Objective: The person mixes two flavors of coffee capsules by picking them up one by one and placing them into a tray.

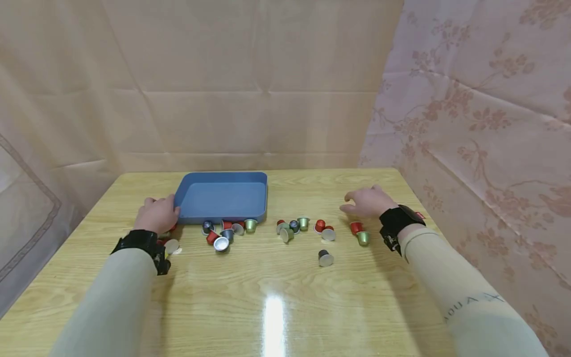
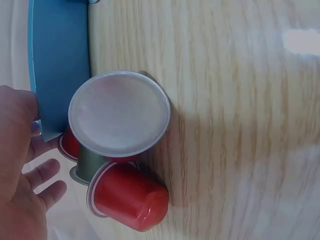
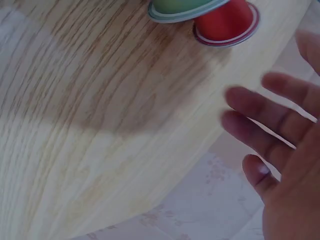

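At the back left stands a shallow blue tray. My left hand pinches its left side near the front corner, the thumb and a finger at the tray wall in the left wrist view. Just below that hand lie coffee capsules: a red one, one with its silver lid facing up, and a green one partly hidden. My right hand hovers at the right with fingers loosely bent and nothing in them. Close by are a red capsule and a green capsule.
Several mixed capsules lie along the tray's front, among them a silver-lidded one and a green one. Mid-table is another group with a green capsule. A black capsule lies nearer. Cloth hangs behind the wooden table.
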Motion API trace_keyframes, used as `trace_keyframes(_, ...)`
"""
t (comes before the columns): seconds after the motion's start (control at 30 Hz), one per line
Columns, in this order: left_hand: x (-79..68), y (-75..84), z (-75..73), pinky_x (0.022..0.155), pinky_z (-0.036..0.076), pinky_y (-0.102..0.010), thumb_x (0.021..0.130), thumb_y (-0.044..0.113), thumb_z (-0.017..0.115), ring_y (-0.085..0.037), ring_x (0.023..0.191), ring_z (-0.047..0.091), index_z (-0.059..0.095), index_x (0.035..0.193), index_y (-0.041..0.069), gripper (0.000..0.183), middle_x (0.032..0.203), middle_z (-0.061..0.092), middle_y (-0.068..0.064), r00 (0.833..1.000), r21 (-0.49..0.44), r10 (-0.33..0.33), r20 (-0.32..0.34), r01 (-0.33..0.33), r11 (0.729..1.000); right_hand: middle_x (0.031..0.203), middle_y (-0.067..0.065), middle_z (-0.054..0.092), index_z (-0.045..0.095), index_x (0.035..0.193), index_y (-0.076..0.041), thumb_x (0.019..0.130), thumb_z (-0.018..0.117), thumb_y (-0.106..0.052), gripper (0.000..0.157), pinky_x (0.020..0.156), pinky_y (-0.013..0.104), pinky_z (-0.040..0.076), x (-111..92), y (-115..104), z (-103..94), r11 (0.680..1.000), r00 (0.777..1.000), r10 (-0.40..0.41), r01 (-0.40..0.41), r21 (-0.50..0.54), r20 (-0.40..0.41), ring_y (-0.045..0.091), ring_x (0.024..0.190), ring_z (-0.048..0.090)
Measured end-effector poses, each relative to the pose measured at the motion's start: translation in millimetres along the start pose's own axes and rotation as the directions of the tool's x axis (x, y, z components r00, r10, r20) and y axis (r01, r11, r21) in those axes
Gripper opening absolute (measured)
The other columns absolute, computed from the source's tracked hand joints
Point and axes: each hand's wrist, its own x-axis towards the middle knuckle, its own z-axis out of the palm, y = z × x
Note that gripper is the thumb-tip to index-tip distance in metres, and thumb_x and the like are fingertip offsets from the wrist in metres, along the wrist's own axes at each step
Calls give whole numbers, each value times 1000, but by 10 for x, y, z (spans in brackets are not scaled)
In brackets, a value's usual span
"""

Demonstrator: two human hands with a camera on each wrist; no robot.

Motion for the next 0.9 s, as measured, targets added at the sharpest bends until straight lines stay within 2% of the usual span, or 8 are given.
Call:
trace_keyframes(0.13, 3, -3, -14, 103, 33, -72, 104, 21, 49, -62, 126, 34, 32, 148, -16, 60, 141, 45, -40, 1000, -11, 18, 11, -18, 1000, 107, 6, 74, 68, 125, -10, 100, 58, -48, 46, 104, 63, 28, -35, -25, -29, 1000, 996, -28, 28, -3, 87, 32, 106, 67)
trace_keyframes(0.33, 33, 59, -34, 98, 37, -71, 97, 24, 56, -59, 120, 37, 26, 151, -15, 73, 142, 45, -41, 998, -65, 36, 53, -33, 997, 95, -1, 72, 69, 117, -12, 98, 61, -48, 41, 96, 57, 29, -109, -66, -20, 998, 986, -46, 52, -35, 163, 26, 96, 66)
trace_keyframes(0.47, 62, 141, -29, 99, 37, -71, 97, 23, 57, -58, 121, 40, 29, 150, -15, 71, 142, 46, -40, 997, -74, 44, 69, -39, 997, 95, -2, 72, 69, 112, -15, 98, 63, -47, 36, 91, 54, 29, -147, -82, -23, 997, 982, -56, 63, -33, 180, 22, 90, 64)
trace_keyframes(0.63, 113, 235, -16, 99, 38, -71, 98, 17, 53, -59, 123, 43, 35, 148, -13, 61, 141, 48, -38, 996, -72, 70, 52, -66, 995, 90, -5, 68, 70, 106, -18, 95, 69, -39, 24, 86, 50, 26, -167, -66, -19, 996, 977, -90, 94, -10, 193, 17, 82, 58)
trace_keyframes(0.77, 133, 304, -6, 100, 38, -72, 99, 16, 52, -60, 126, 45, 35, 149, -12, 59, 142, 48, -38, 996, -68, 76, 48, -72, 995, 86, -7, 65, 70, 104, -17, 93, 73, -34, 21, 84, 48, 26, -181, -52, -5, 992, 976, -122, 123, 2, 181, 17, 79, 54)
trace_keyframes(0.9, 132, 383, 11, 101, 35, -72, 99, 16, 52, -59, 127, 46, 35, 149, -13, 60, 142, 48, -38, 996, -76, 68, 58, -64, 995, 85, -10, 66, 70, 99, -18, 92, 75, -30, 14, 82, 45, 27, -177, -38, 29, 988, 976, -156, 156, 8, 155, 13, 79, 56)
